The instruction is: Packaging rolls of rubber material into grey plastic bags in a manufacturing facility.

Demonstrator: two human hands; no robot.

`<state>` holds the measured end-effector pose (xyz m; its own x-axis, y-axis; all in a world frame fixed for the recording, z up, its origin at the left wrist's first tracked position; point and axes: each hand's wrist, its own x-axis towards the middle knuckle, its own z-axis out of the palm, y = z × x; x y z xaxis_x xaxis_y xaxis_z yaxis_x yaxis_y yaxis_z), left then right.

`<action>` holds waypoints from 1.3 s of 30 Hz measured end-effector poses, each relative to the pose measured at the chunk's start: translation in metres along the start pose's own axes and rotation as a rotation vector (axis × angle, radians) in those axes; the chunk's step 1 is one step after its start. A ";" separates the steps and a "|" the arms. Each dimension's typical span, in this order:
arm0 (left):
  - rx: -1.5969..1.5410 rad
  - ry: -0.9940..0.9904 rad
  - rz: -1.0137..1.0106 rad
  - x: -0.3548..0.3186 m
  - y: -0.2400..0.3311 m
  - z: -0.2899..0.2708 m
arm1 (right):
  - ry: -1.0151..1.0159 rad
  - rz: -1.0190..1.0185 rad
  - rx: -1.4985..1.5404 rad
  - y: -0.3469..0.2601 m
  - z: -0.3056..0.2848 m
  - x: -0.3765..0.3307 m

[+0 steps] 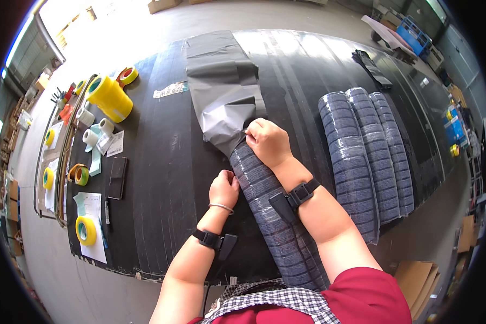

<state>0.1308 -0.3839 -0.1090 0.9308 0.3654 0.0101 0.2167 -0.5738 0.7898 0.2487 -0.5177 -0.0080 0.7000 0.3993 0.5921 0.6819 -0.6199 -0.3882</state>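
Observation:
A long roll of dark blue striped carpet (264,194), wrapped in clear film, lies lengthwise before me. Its far end is inside the mouth of a grey plastic bag (221,81), which stretches flat and creased toward the far edge. My right hand (267,141) is closed in a pinch on the bag's rim, on top of the roll. Against the roll's left side rests my left hand (224,189), its fingers curled; whatever they grip is hidden.
Three similar wrapped rolls (356,156) lie at right on the black table (156,162), with a folded black bag (373,69) beyond. At left are a big yellow tape roll (110,99), smaller tape rolls (85,231), papers and a dark phone-like slab (117,178). Cardboard (416,283) stands at lower right.

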 end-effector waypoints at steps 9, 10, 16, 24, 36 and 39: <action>-0.850 0.007 -0.142 0.023 -0.015 0.018 | -0.491 0.832 0.969 0.063 -0.003 -0.084; -0.748 -0.009 -0.105 0.027 -0.009 0.020 | -0.396 0.900 1.072 0.049 -0.003 -0.091; -0.887 -0.196 -0.278 0.072 0.001 0.000 | -0.338 0.813 0.402 0.005 -0.006 -0.070; -0.503 -0.130 -0.216 0.091 -0.018 -0.009 | -0.271 0.891 0.478 0.062 0.044 -0.044; 0.198 0.124 0.439 0.115 0.069 -0.059 | -0.317 0.720 0.517 0.104 0.076 -0.027; 0.162 0.003 0.344 0.135 0.070 -0.063 | -0.248 0.738 0.668 0.104 0.084 -0.031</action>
<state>0.2529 -0.3288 -0.0139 0.9565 0.1326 0.2598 -0.0648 -0.7718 0.6325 0.3156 -0.5377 -0.1265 0.9654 0.2461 -0.0863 -0.0101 -0.2954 -0.9553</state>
